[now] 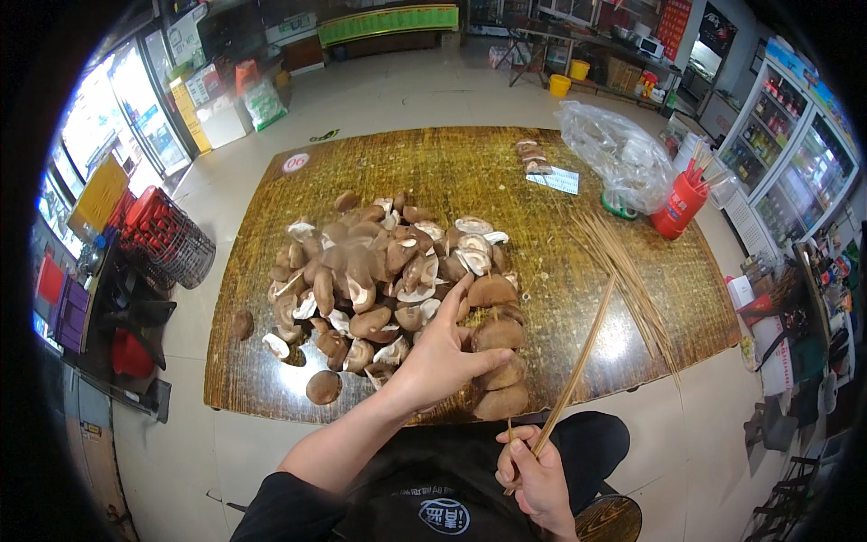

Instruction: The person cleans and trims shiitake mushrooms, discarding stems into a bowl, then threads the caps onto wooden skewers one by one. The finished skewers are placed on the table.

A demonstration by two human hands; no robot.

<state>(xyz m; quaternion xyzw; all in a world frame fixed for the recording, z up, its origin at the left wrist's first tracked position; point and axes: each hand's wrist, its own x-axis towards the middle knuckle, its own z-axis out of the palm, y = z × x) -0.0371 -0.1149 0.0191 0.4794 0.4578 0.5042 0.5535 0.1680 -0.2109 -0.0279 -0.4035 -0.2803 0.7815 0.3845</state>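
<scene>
Several brown shiitake mushroom caps (pixel 498 333) are threaded in a row on a bamboo skewer, along the near right side of a mushroom heap (pixel 366 264). My left hand (pixel 443 356) steadies this row from the left, its thumb across one cap and its index finger stretched towards the heap. The other fingers are partly hidden. Below the table's near edge, my right hand (pixel 532 467) grips the lower end of the threaded skewer. A few bare bamboo skewers (pixel 576 366) are also in that hand, slanting up to the right.
Loose bamboo skewers (pixel 626 278) lie on the right of the wooden table (pixel 420 159). Behind them are a clear plastic bag (pixel 620 156), green-handled scissors (pixel 618 206) and a red holder (pixel 679 206). A printed slip (pixel 557 180) lies further back. A round stool (pixel 608 520) stands low right.
</scene>
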